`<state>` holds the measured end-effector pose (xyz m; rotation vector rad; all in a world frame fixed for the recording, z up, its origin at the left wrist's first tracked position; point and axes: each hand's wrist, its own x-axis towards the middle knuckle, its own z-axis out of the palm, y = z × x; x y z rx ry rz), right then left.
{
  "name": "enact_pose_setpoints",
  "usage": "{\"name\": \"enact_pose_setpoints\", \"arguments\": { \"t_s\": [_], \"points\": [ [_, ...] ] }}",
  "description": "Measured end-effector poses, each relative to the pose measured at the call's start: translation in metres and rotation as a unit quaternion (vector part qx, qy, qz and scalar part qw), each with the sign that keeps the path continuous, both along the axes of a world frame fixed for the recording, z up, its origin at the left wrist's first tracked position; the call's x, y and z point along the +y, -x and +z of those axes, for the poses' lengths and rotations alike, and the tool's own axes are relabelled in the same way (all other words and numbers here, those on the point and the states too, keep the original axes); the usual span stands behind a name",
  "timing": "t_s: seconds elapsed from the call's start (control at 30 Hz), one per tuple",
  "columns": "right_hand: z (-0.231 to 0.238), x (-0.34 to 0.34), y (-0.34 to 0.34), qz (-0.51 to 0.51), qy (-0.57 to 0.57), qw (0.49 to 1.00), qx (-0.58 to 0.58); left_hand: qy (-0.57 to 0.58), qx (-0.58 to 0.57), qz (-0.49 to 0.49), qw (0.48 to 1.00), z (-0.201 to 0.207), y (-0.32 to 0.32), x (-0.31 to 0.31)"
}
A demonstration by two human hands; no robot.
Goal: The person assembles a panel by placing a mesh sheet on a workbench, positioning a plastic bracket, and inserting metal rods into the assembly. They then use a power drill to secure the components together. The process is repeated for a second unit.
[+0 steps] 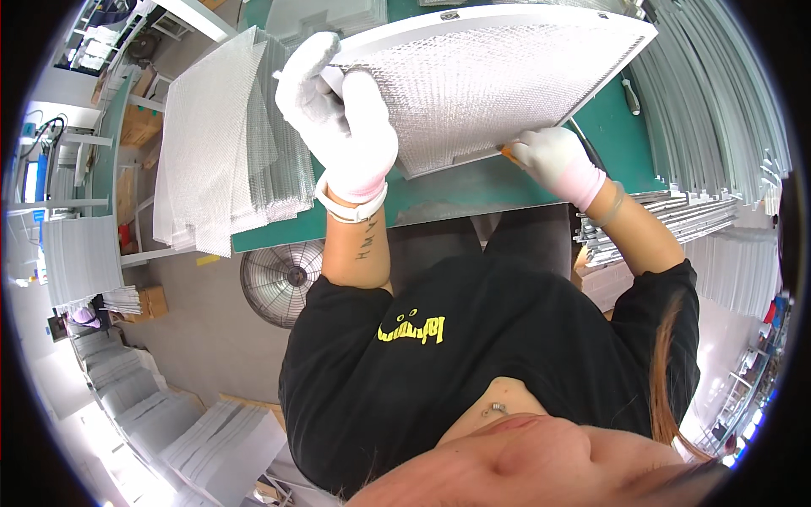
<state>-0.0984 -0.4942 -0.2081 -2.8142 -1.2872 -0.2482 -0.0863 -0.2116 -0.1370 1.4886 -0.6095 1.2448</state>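
Observation:
A framed mesh filter panel (481, 84), silvery with a pale metal rim, is tilted over the green work table (439, 198). My left hand (342, 122), in a white glove, is closed at the panel's left corner, with its fingertips partly hidden by the glove and rim. At the panel's near edge, toward its right, my gloved right hand (553, 160) pinches a small orange thing (509, 153) against the frame. Most of that orange thing is covered by my fingers, so its kind does not show.
Mesh sheets (211, 144) lie in an overlapping stack on the left of the table. A screwdriver (631, 95) rests right of the panel. Long grey strips (714, 93) fill the right side, above bundled metal profiles (667, 226). A floor fan (283, 283) stands below the table's left edge.

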Motion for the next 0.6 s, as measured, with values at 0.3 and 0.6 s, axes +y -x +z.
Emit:
{"name": "enact_pose_setpoints", "arguments": {
  "t_s": [0.3, 0.6],
  "points": [
    [0.055, 0.02, 0.01, 0.019, -0.181, 0.981, 0.065, -0.002, 0.002, -0.004, 1.0, 0.0, 0.006, -0.006],
    [0.037, 0.057, 0.017, -0.022, -0.032, 0.998, 0.049, 0.027, 0.048, 0.02, 0.998, -0.004, -0.005, -0.006]
  ]
}}
